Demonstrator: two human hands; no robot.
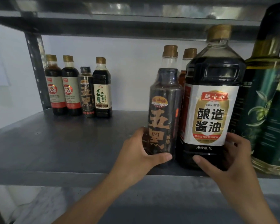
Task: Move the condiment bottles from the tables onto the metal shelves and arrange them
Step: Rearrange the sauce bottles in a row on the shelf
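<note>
On the grey metal shelf [68, 143], near its front edge, stands a tall dark bottle with orange characters [164, 101]; my left hand [141, 152] grips its base. Right beside it stands a big 1 L soy sauce jug with a white label [212, 101], and my right hand [231, 160] holds its lower right side, thumb across the front. A third gold-capped bottle [188, 62] stands half hidden behind these two. Several smaller sauce bottles [81, 88] line the back left of the shelf.
Green olive oil bottles [265, 97] crowd the shelf's right end, touching the jug. A perforated upright post [36, 70] rises at the back left. Another shelf [136, 23] runs close overhead. Bare shelf surface lies between the left group and the held bottles.
</note>
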